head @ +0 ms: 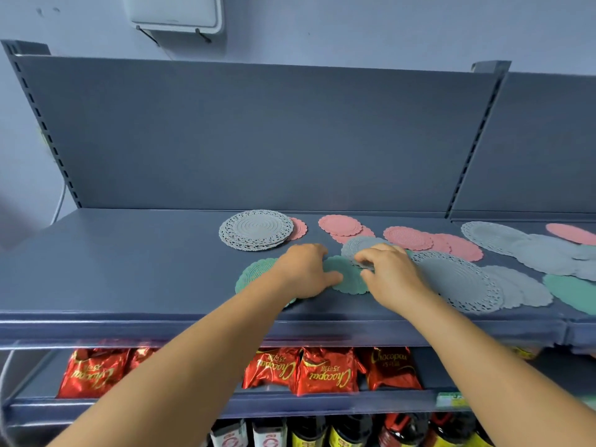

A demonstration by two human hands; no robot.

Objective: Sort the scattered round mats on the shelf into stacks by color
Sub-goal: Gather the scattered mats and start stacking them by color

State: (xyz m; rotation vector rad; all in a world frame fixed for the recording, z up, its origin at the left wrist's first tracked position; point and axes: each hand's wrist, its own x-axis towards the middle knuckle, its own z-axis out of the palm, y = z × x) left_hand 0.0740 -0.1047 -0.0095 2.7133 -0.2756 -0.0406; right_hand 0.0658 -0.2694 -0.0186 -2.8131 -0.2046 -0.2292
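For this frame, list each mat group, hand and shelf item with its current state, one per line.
grey stack: neatly piled, rear of the shelf
small green mat: flat, left hand rests on it
small grey mat: edge pinched by right hand
pink mats: scattered, overlapping
large grey mat: flat, unsorted
red snack bags: on the shelf below
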